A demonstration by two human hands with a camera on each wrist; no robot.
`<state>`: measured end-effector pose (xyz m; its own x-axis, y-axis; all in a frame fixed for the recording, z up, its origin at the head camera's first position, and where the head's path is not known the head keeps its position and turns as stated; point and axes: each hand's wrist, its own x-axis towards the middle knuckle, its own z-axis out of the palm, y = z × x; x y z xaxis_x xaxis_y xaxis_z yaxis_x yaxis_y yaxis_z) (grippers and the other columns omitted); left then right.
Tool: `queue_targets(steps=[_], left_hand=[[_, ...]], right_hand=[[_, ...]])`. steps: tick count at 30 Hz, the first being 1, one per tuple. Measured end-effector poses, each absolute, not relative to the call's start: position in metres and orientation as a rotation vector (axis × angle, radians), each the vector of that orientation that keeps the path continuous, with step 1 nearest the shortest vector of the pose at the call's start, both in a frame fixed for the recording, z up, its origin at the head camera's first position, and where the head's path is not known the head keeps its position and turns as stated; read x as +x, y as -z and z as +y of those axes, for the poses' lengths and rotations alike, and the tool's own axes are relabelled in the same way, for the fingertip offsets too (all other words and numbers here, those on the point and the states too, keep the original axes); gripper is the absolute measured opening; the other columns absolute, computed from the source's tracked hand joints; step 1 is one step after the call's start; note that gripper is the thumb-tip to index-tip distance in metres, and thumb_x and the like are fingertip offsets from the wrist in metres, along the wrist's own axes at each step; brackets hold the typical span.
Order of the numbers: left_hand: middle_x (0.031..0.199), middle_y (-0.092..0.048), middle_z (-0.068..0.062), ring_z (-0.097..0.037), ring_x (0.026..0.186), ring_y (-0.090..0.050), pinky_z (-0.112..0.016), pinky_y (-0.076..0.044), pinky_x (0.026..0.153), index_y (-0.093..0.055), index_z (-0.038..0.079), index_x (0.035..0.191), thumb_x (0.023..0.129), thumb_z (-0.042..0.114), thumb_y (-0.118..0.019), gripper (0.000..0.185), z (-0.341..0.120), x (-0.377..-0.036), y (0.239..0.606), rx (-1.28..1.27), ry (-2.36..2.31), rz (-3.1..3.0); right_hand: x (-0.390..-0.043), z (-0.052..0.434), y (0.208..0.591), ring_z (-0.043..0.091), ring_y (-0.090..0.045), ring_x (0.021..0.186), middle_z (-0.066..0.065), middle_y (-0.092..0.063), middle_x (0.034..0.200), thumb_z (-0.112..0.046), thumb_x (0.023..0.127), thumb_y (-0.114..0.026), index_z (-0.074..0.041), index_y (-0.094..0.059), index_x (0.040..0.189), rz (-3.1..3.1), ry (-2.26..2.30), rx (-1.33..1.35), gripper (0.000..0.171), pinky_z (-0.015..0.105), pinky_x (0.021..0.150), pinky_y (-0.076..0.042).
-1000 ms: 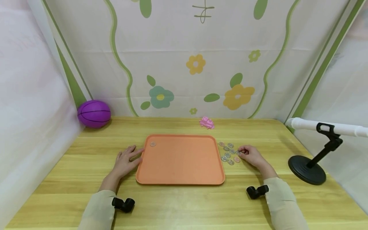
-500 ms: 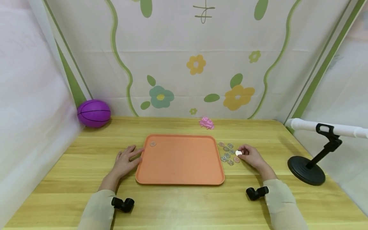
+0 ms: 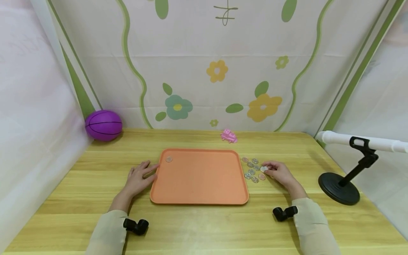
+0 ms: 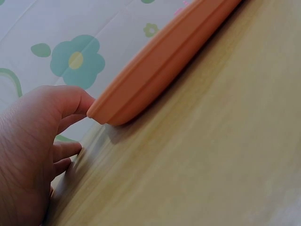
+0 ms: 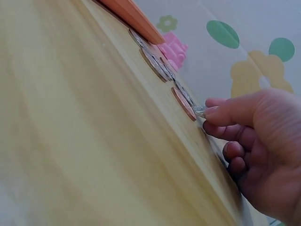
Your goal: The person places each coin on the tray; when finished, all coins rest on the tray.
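Observation:
An orange tray (image 3: 199, 177) lies flat in the middle of the wooden table, with one coin (image 3: 169, 159) in its far left corner. My left hand (image 3: 143, 173) rests flat on the table, fingers relaxed. Its thumb touches the tray's left rim (image 4: 155, 66), as the left hand (image 4: 56, 117) shows in the wrist view. Several coins (image 3: 251, 169) lie loose just right of the tray. My right hand (image 3: 271, 170) pinches a silver coin (image 3: 264, 169) at the edge of that pile. In the right wrist view, thumb and forefinger of the right hand (image 5: 216, 115) hold the silver coin (image 5: 199, 110) just above a copper coin (image 5: 183, 103).
A purple ball (image 3: 103, 125) sits in the far left corner. A small pink toy (image 3: 228, 136) stands behind the tray. A black stand (image 3: 339, 187) with a white tube is at the right edge. Fabric walls close in three sides.
My right hand has picked a silver coin out of the pile and now holds it just over the other coins. The left hand and the tray have not moved.

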<state>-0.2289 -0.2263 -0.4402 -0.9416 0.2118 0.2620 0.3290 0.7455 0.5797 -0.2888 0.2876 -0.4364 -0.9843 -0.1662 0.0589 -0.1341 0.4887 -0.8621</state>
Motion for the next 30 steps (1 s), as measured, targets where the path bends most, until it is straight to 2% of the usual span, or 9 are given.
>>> queue_targets(steps=[11, 16, 18, 22, 26, 30], left_hand=[[0.131, -0.03, -0.027, -0.042, 0.121, -0.018, -0.06, -0.003, 0.092, -0.051, 0.009, 0.123, 0.085, 0.027, -0.053, 0.042, -0.227, -0.227, 0.442, -0.431, 0.956, -2.766], [0.13, -0.03, -0.027, -0.042, 0.121, -0.018, -0.06, -0.003, 0.091, -0.051, 0.008, 0.122, 0.085, 0.027, -0.053, 0.042, -0.229, -0.226, 0.442, -0.427, 0.956, -2.758], [0.13, -0.03, -0.027, -0.043, 0.121, -0.018, -0.06, -0.003, 0.091, -0.051, 0.008, 0.122, 0.085, 0.027, -0.053, 0.042, -0.229, -0.226, 0.441, -0.426, 0.957, -2.754], [0.13, -0.03, -0.028, -0.043, 0.121, -0.018, -0.06, -0.003, 0.091, -0.051, 0.008, 0.122, 0.085, 0.026, -0.053, 0.042, -0.228, -0.226, 0.441, -0.431, 0.954, -2.757], [0.13, -0.03, -0.027, -0.043, 0.121, -0.018, -0.06, -0.003, 0.091, -0.051, 0.008, 0.122, 0.085, 0.027, -0.053, 0.042, -0.227, -0.227, 0.442, -0.436, 0.951, -2.756], [0.13, -0.03, -0.027, -0.043, 0.121, -0.018, -0.06, -0.003, 0.091, -0.051, 0.008, 0.122, 0.085, 0.026, -0.053, 0.041, -0.226, -0.229, 0.442, -0.437, 0.949, -2.755]], right_hand=[[-0.29, 0.284, 0.425, 0.016, -0.047, 0.074, 0.012, -0.05, 0.088, -0.012, 0.081, -0.06, 0.005, -0.053, 0.112, 2.628, 1.538, -0.249, 0.035, 0.028, 0.059, -0.044], [-0.295, 0.263, 0.408, 0.019, -0.047, 0.08, 0.012, -0.049, 0.09, -0.014, 0.083, -0.058, 0.004, -0.051, 0.115, 2.606, 1.591, -0.298, 0.037, 0.037, 0.069, -0.044], [-0.296, 0.252, 0.399, 0.02, -0.047, 0.08, 0.012, -0.049, 0.091, -0.013, 0.084, -0.057, 0.003, -0.05, 0.116, 2.59, 1.628, -0.315, 0.038, 0.04, 0.069, -0.043], [-0.301, 0.232, 0.384, 0.022, -0.049, 0.082, 0.009, -0.049, 0.09, -0.012, 0.084, -0.056, 0.003, -0.049, 0.118, 2.561, 1.733, -0.331, 0.037, 0.033, 0.066, -0.043], [-0.309, 0.211, 0.376, 0.014, -0.051, 0.073, 0.004, -0.054, 0.085, -0.007, 0.084, -0.056, 0.006, -0.049, 0.117, 2.514, 1.854, -0.364, 0.037, 0.021, 0.059, -0.042], [-0.315, 0.185, 0.37, 0.012, -0.05, 0.067, 0.001, -0.056, 0.082, -0.004, 0.083, -0.057, 0.005, -0.051, 0.116, 2.474, 1.941, -0.369, 0.035, 0.019, 0.053, -0.038]])
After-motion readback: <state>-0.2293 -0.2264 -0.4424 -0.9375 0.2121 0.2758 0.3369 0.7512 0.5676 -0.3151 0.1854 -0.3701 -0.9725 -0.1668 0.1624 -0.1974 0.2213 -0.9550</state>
